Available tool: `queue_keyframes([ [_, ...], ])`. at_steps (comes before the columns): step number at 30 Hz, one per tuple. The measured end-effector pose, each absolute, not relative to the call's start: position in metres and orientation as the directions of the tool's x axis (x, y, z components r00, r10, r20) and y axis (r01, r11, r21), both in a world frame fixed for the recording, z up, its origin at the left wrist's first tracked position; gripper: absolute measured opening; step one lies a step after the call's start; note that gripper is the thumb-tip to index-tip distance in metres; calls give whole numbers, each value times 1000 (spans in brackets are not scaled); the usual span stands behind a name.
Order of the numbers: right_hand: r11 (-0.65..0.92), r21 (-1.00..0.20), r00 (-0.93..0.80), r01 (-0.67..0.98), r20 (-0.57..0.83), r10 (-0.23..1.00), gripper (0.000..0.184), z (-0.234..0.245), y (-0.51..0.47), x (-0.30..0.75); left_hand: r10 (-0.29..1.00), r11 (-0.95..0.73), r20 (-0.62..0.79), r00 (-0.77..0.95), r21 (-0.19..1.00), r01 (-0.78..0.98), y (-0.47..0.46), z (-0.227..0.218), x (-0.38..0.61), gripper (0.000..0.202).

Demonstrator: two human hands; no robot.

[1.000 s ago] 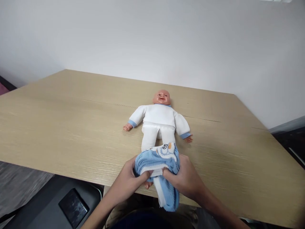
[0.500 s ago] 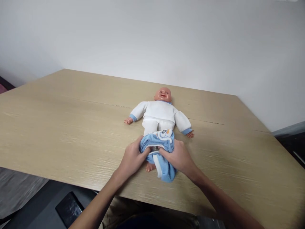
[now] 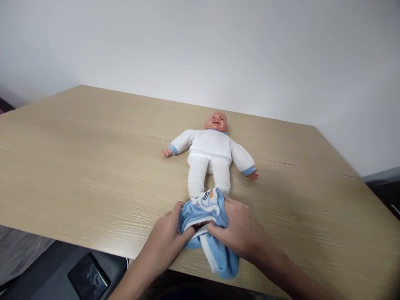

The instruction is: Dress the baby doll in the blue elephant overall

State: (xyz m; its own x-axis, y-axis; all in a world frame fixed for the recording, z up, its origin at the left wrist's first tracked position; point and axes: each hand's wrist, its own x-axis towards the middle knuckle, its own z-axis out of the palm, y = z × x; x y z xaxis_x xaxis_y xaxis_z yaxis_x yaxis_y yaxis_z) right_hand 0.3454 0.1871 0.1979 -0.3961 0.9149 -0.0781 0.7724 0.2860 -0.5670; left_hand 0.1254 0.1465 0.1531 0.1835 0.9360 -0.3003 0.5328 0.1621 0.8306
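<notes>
A baby doll (image 3: 211, 154) in a white suit with blue cuffs lies on its back on the wooden table (image 3: 78, 166), head towards the wall. A bunched light-blue garment (image 3: 204, 208) with a cartoon patch covers the doll's feet. My left hand (image 3: 165, 237) grips the garment's white-edged opening from the left, fingers curled into it. My right hand (image 3: 239, 231) grips the same opening from the right. A loose blue part of the garment (image 3: 220, 258) trails towards the table's near edge.
A white wall stands behind the table. Below the near edge at the left is a dark chair seat with a black phone (image 3: 89, 279) on it. The table's right edge falls away to a dark floor (image 3: 386, 196).
Both hands have pulled the blue garment back down the doll's legs, from its thighs half a second ago to its feet. The doll's white legs show again.
</notes>
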Motion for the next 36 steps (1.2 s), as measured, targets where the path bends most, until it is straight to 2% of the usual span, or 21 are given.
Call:
queue_keyframes([
  [6, 279, -471, -394, 837, -165, 904, 11, 184, 184, 342, 974, -48, -91, 209, 814, 579, 144, 133, 127, 26],
  [10, 306, -647, -479, 699, -105, 872, 7, 187, 187, 343, 966, 21, -111, 234, 934, 356, 146, 129, 121, 32],
  [13, 313, -745, -495, 589, -26, 869, 6, 189, 192, 345, 984, -22, -17, 179, 978, 210, 151, 125, 117, 42],
  [15, 333, -747, -477, 575, 25, 879, 6, 190, 196, 346, 982, -97, 64, 179, 978, 184, 156, 122, 114, 48],
  [17, 371, -750, -486, 547, 75, 871, 13, 189, 203, 348, 974, -151, 111, 197, 968, 202, 163, 120, 110, 45],
  [19, 410, -761, -520, 504, 112, 847, 20, 187, 213, 349, 970, -186, 137, 202, 951, 246, 171, 119, 106, 38],
  [21, 440, -766, -557, 469, 131, 820, 19, 184, 225, 353, 962, -218, 161, 219, 938, 270, 181, 121, 101, 33],
  [24, 451, -788, -611, 418, 123, 782, 19, 178, 240, 361, 940, -231, 154, 305, 944, 234, 197, 125, 93, 35],
  [30, 382, -864, -608, 327, 118, 785, 61, 172, 245, 381, 890, -95, 33, 455, 989, 113, 220, 131, 81, 41],
  [31, 382, -872, -594, 307, 138, 793, 58, 170, 243, 384, 876, -75, 16, 483, 992, 103, 221, 133, 79, 42],
  [35, 381, -902, -500, 203, 239, 832, 22, 156, 237, 393, 834, -44, -23, 551, 993, 109, 224, 140, 72, 47],
  [36, 365, -913, -472, 182, 245, 847, 18, 153, 236, 395, 833, -56, -29, 553, 989, 137, 225, 142, 70, 52],
])
